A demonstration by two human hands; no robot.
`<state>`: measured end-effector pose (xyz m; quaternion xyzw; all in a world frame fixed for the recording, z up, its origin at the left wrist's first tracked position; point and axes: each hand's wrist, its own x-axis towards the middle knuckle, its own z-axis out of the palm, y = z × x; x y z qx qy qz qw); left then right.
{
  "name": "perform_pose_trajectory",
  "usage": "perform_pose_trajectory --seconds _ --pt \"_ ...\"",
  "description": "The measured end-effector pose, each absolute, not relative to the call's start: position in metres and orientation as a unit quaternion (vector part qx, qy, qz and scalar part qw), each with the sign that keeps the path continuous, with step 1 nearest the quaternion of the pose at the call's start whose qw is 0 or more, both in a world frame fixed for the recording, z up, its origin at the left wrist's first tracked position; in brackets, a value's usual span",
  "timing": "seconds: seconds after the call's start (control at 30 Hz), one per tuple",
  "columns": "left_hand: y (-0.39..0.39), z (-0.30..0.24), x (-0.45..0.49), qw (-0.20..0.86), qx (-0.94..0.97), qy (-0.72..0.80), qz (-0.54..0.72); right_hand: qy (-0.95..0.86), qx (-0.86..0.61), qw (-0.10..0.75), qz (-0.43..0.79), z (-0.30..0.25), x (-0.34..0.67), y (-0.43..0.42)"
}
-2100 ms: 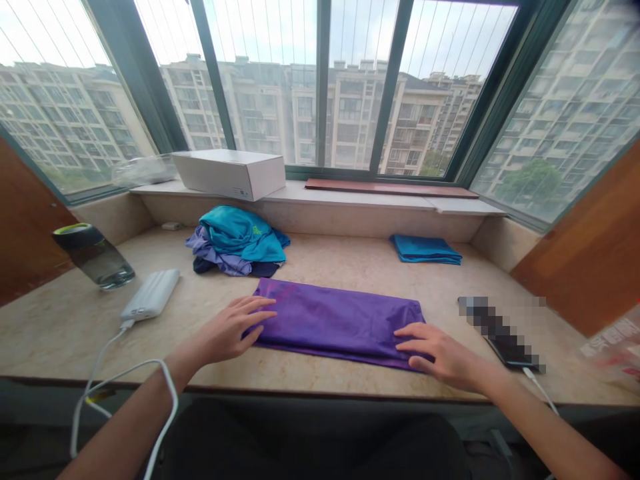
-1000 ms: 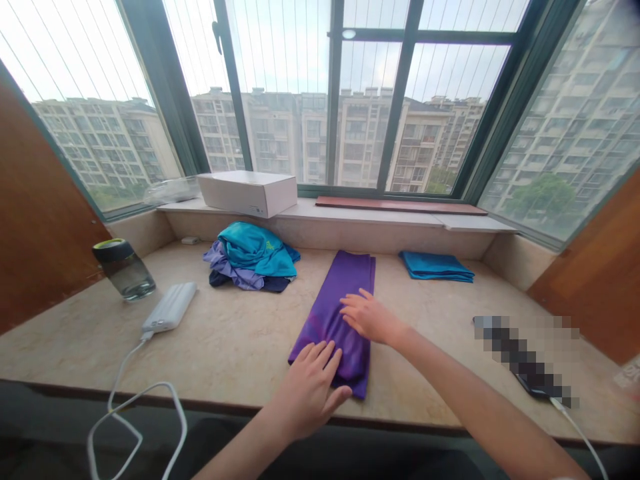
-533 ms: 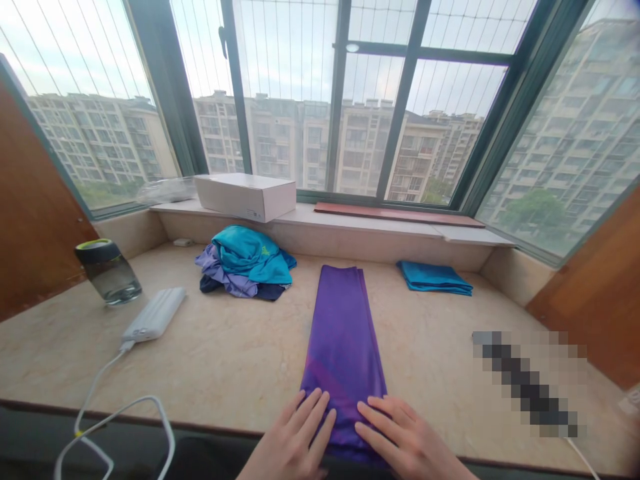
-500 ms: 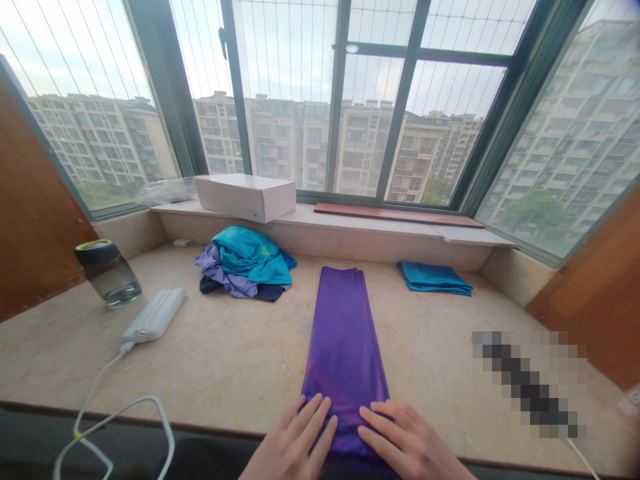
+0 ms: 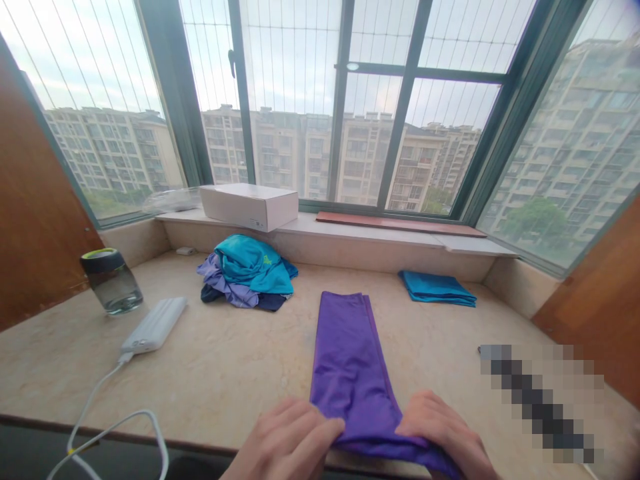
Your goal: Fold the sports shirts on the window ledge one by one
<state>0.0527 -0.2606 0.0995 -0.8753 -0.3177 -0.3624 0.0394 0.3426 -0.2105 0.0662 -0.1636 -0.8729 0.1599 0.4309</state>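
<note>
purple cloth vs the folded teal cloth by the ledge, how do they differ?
The purple cloth is a long narrow strip; the folded teal cloth is a short compact stack. Both hands, left and right, grip the purple cloth's near end; the teal cloth lies untouched. Both rest on the stone sill.

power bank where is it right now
The power bank lies on the left of the counter, between the water bottle and the purple cloth, with its white cable trailing toward the near edge.
</note>
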Motion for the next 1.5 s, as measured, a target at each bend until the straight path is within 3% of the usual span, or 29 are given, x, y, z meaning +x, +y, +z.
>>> perform_pose_trajectory --seconds 0.1,0.23,0.37,0.5,0.67,0.8,0.97,1.1,1.5 --pt "-0.22 0.115 0.057 0.04 -0.819 -0.393 -0.416 -0.823 -0.269 0.478 0.152 0.075 0.334 -0.176" --pt "-0.127 0.099 0.063 -0.01 -0.774 -0.519 -0.361 -0.766 -0.412 0.466 0.161 0.078 0.308 -0.091" --pt "-0.055 0.064 0.059 -0.001 -0.783 -0.568 -0.254 -0.795 -0.48 0.35 0.12 0.07 0.288 -0.038" --pt "-0.034 0.032 0.05 -0.062 -0.843 -0.514 -0.15 -0.868 -0.426 0.228 0.113 0.05 0.285 -0.055" --pt "-0.03 0.013 0.048 -0.061 -0.828 -0.539 -0.138 -0.916 -0.368 0.108 0.123 0.025 0.289 -0.076" --pt "-0.023 0.01 0.045 -0.004 -0.783 -0.603 -0.156 -0.9 -0.409 0.139 0.053 0.027 0.29 -0.064" --pt "-0.02 0.013 0.039 0.052 -0.753 -0.632 -0.174 -0.935 -0.279 0.158 0.153 0.029 0.296 -0.068" --pt "-0.024 0.018 0.042 0.087 -0.787 -0.579 -0.196 -0.938 -0.266 0.172 0.142 0.016 0.295 -0.074" --pt "-0.029 0.015 0.045 -0.126 -0.878 -0.428 -0.172 -0.933 -0.227 0.277 -0.009 0.03 0.284 -0.083"
